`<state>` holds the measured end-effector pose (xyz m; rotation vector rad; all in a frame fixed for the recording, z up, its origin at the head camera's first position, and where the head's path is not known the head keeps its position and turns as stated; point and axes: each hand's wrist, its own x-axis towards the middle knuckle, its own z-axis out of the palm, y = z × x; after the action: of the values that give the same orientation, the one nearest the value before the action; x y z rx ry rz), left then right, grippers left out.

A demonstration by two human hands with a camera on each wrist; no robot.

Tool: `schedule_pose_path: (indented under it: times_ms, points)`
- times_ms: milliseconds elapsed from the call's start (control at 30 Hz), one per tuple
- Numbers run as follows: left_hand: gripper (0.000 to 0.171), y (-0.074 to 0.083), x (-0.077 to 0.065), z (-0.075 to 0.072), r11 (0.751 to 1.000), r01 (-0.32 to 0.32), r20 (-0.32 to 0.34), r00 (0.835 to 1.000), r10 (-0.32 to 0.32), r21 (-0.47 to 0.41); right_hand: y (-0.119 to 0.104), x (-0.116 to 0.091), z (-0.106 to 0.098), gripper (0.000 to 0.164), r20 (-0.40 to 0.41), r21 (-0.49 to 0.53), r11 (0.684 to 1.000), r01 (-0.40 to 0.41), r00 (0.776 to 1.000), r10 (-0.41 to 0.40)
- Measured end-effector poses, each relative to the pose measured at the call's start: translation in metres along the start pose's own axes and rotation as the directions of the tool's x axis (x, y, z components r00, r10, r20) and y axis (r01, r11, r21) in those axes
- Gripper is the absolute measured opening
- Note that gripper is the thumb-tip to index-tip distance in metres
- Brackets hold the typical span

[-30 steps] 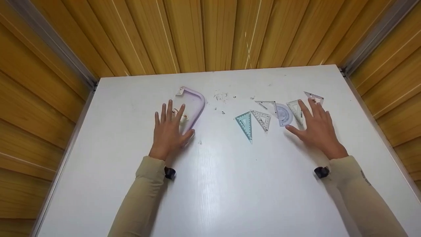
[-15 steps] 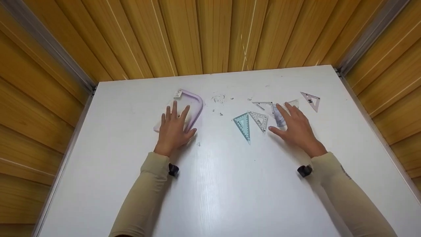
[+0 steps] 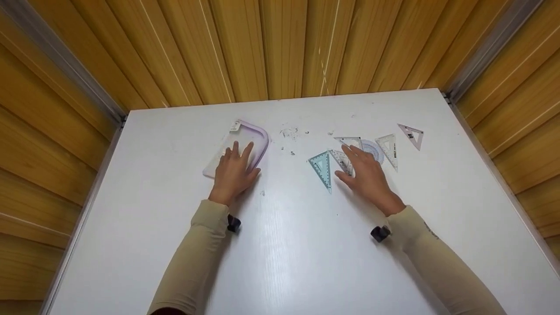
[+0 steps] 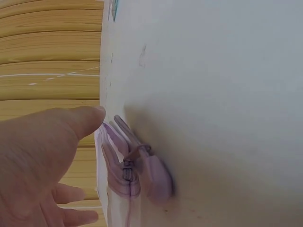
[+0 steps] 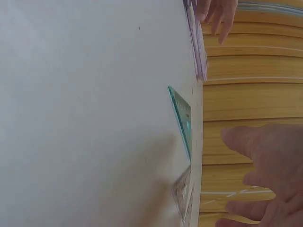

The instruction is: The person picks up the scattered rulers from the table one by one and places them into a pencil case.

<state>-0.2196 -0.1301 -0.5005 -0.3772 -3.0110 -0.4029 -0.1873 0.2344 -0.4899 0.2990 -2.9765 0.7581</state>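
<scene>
A see-through zip pouch with lilac trim [image 3: 262, 146] lies flat at the left of the table. Over its near half is my left hand [image 3: 232, 177], fingers spread and slightly bent. The left wrist view shows the pouch's lilac zip pull [image 4: 158, 182] close below the thumb. My right hand [image 3: 367, 179] hovers with loose fingers over a clear set square [image 3: 337, 156], partly covering it. To its left lies a teal set square [image 3: 325, 177]. Just beyond the fingers are another clear set square [image 3: 350, 140] and a bluish protractor [image 3: 374, 148], partly hidden. Neither hand grips anything.
Farther right lie a clear set square [image 3: 393, 153] and a pinkish set square [image 3: 415, 140]. Small dark marks [image 3: 288, 132] dot the white table [image 3: 280, 253] between pouch and set squares. Wood-look panels [image 3: 284, 48] stand behind the table.
My right hand has moved left from over the right-hand set squares to the clear one beside the teal. My left hand has shifted slightly right and nearer over the pouch, fingers more bent.
</scene>
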Motion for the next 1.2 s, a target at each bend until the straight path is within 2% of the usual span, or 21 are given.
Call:
schedule_pose_path:
  times_ms: [200, 467, 767, 967, 1200]
  points:
    - [0.069, 0.002, 0.001, 0.003, 1.000, -0.008, -0.029, 1.000, 0.008, 0.019, -0.015, 0.003, 0.014, 0.075, -0.014, 0.023, 1.000, 0.010, 1.000, -0.010]
    - [0.064, 0.005, 0.003, 0.004, 0.999, -0.018, -0.088, 0.996, 0.021, 0.030, -0.025, 0.007, 0.024, 0.075, -0.008, 0.051, 0.998, -0.027, 1.000, 0.028]
    - [0.063, 0.009, 0.007, 0.005, 0.999, 0.020, -0.070, 0.997, -0.018, 0.034, -0.038, 0.013, 0.036, 0.083, -0.015, 0.008, 0.995, -0.098, 0.995, 0.098]
    - [0.060, 0.012, 0.008, 0.006, 0.999, 0.026, -0.058, 0.998, -0.025, 0.022, -0.037, 0.014, 0.044, 0.086, -0.004, -0.024, 0.992, -0.121, 0.993, 0.121]
    - [0.054, 0.011, 0.011, 0.004, 0.999, 0.028, -0.066, 0.997, -0.026, 0.031, -0.035, 0.016, 0.041, 0.081, -0.006, -0.050, 0.993, -0.106, 0.994, 0.106]
